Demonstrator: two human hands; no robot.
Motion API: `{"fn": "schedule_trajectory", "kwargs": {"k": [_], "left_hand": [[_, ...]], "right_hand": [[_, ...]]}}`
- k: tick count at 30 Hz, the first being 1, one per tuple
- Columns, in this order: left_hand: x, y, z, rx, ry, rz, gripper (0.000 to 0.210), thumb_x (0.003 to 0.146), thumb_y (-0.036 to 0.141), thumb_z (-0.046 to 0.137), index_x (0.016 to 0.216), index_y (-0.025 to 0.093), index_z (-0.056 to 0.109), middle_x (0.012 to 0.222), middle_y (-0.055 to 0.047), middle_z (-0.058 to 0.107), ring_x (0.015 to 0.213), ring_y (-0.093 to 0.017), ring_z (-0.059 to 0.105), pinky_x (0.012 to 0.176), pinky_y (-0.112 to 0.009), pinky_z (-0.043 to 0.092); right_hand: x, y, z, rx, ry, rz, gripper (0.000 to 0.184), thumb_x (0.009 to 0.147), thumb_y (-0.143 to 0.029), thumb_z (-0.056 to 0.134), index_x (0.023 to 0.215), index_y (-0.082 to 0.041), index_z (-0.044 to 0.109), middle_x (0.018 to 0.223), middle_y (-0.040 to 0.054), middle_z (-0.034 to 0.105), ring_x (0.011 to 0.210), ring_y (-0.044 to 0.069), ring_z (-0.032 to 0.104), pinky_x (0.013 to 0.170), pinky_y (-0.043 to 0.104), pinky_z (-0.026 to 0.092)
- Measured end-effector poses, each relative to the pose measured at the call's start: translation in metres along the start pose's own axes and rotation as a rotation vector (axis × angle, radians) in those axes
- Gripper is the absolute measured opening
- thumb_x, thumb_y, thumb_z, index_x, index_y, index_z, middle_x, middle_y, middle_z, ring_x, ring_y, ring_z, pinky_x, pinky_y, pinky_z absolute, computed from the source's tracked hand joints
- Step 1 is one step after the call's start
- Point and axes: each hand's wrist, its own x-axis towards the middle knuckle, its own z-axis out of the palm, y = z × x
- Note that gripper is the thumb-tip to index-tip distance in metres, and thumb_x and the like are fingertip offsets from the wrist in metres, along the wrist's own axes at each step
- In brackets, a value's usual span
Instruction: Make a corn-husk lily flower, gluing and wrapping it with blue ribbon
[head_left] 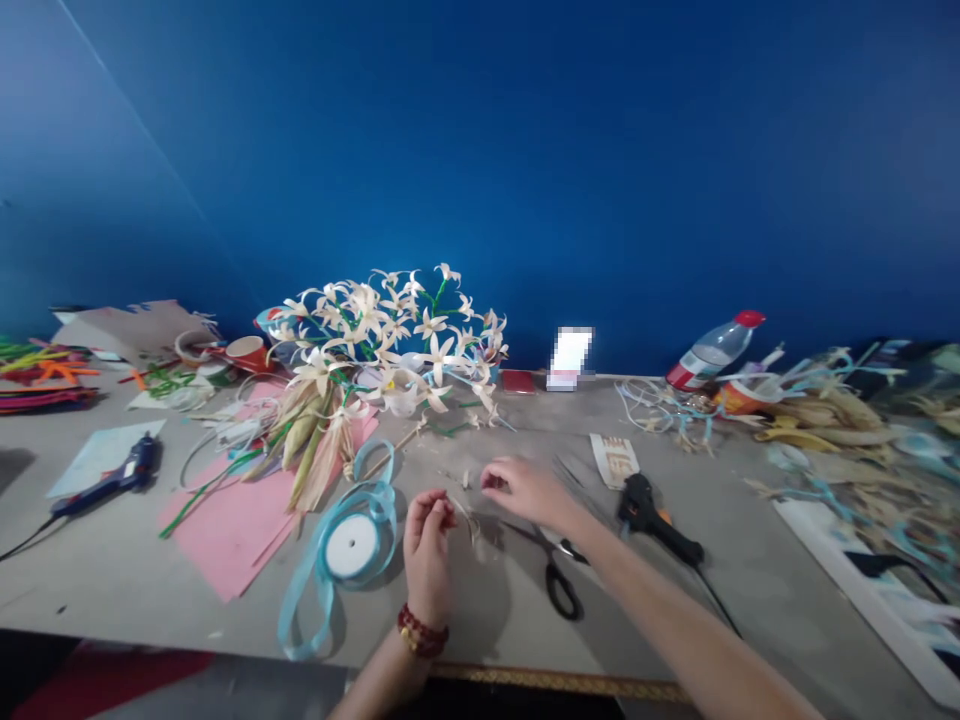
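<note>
My left hand (429,550), with a dark red beaded bracelet on its wrist, is closed, thumb and fingers pinched together. A thin pale strand (472,520) shows just right of its fingertips, but whether the fingers grip it is unclear. My right hand (534,490) reaches in from the right, its fingers curled down over the table, and what they hold is hidden. Black-handled scissors (561,585) lie below the right hand. To the left of my left hand is a spool of light blue ribbon (352,548), partly unwound.
White artificial flowers (390,340) stand behind the hands, near dried husks (304,440) and pink paper (232,525). Glue guns lie on both sides: a blue one (112,487) and a black one (656,520). A tilted bottle (712,352) and piled scraps (847,420) are at the right.
</note>
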Motion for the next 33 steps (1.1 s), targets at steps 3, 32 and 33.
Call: {"fn": "schedule_trajectory", "kwargs": {"k": [3, 32, 33], "left_hand": [[-0.003, 0.008, -0.009, -0.002, 0.008, 0.013, 0.023, 0.081, 0.035, 0.072, 0.096, 0.019, 0.067, 0.078, -0.001, 0.061, 0.069, -0.012, 0.056, 0.068, -0.023, 0.049], [-0.006, 0.007, -0.014, 0.086, -0.022, -0.068, 0.021, 0.083, 0.037, 0.072, 0.089, 0.018, 0.067, 0.075, 0.0, 0.061, 0.066, -0.011, 0.053, 0.063, -0.022, 0.045], [-0.006, 0.007, -0.014, 0.087, -0.025, -0.07, 0.021, 0.082, 0.038, 0.072, 0.089, 0.018, 0.067, 0.075, 0.0, 0.061, 0.067, -0.011, 0.053, 0.063, -0.022, 0.045]], "right_hand": [[-0.01, -0.004, 0.009, -0.05, -0.07, 0.004, 0.001, 0.082, -0.019, 0.069, 0.081, -0.02, 0.069, 0.08, 0.0024, 0.07, 0.078, 0.019, 0.061, 0.069, 0.026, 0.04], [0.039, 0.007, 0.012, -0.31, -0.058, 0.01, 0.024, 0.095, -0.025, 0.052, 0.112, -0.027, 0.068, 0.109, 0.0038, 0.071, 0.094, 0.02, 0.067, 0.076, 0.027, 0.044], [0.038, 0.005, 0.015, -0.303, -0.08, -0.003, 0.023, 0.092, -0.024, 0.055, 0.11, -0.028, 0.069, 0.108, 0.0026, 0.072, 0.094, 0.02, 0.067, 0.075, 0.026, 0.044]]}}
